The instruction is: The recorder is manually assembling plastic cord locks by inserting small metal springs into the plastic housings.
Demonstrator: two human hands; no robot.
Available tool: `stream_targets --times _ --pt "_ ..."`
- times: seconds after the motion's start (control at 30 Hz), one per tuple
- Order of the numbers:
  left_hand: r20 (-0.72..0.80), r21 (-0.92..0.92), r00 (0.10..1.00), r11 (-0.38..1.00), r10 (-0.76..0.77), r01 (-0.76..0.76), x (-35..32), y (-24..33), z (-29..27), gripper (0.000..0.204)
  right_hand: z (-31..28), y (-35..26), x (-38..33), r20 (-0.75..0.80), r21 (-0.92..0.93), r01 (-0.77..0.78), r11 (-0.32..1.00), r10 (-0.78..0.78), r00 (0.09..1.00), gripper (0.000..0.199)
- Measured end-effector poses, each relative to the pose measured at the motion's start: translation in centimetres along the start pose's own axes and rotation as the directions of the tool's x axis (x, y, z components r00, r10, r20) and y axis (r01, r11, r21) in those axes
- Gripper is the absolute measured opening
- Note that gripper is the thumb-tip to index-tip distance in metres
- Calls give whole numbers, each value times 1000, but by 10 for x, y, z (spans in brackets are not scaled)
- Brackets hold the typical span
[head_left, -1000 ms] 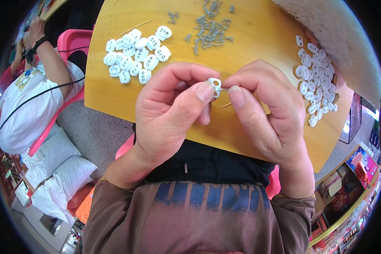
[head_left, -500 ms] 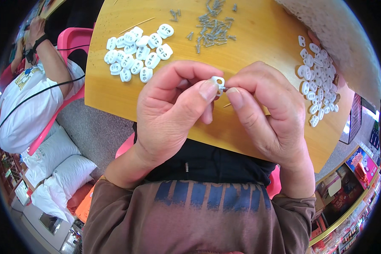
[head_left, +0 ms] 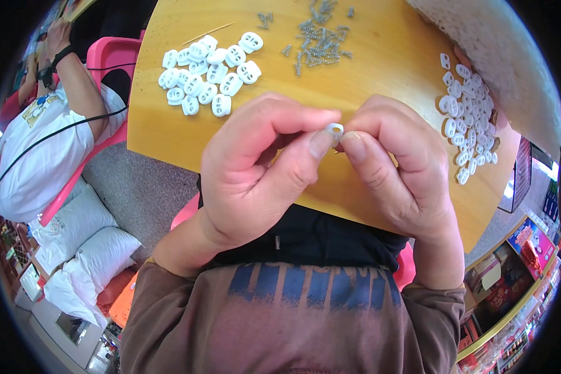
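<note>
Over the near part of the wooden table, my two hands meet at the fingertips. My left hand [head_left: 265, 165] is closed, its thumb and index finger pinching a small white plastic cord-lock piece [head_left: 335, 129]. Only the rim and a hole of this piece show past the thumb. My right hand [head_left: 393, 165] is closed in a pinch right beside it, with its fingertips against the piece. The small metal spring seen in those fingertips a moment before is now hidden by them.
White two-holed cord-lock pieces [head_left: 217, 73] lie in a group at the left of the table [head_left: 380, 56]. Loose springs [head_left: 321, 43] are heaped at the back, and more white pieces [head_left: 470, 112] spread along the right beside a bulging translucent bag [head_left: 505, 56]. A seated person [head_left: 62, 137] is at the left.
The white piece has shifted slightly right and tilted, so less of it shows. My left fingers moved toward my right fingertips, and the spring between them is no longer visible.
</note>
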State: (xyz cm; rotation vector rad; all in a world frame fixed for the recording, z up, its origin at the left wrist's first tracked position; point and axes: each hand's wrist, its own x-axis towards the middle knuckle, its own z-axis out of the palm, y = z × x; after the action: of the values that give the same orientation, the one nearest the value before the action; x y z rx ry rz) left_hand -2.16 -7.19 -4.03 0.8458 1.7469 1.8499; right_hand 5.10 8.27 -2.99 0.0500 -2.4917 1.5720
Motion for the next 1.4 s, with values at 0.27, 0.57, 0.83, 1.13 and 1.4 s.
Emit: stream_targets --times 0.27,0.57,0.83,1.13,1.4 --pt "13 -435 954 858 -298 274 -2 6 1 14 1 -3 0 34 178 -88 980 84 996 19" --pt "-3 -453 949 846 -315 280 -2 6 1 15 3 -5 0 -80 90 -70 993 78 994 18" --pt "-16 -389 963 889 -268 240 -6 0 1 15 13 0 1 -113 -28 60 998 -63 992 10" --pt "-111 -236 989 970 -95 67 -11 -3 10 16 20 -8 -6 -82 386 -187 903 235 969 15" --pt "-42 -464 956 853 -290 239 -11 2 6 16 12 -7 -7 -75 389 -93 917 133 988 25"
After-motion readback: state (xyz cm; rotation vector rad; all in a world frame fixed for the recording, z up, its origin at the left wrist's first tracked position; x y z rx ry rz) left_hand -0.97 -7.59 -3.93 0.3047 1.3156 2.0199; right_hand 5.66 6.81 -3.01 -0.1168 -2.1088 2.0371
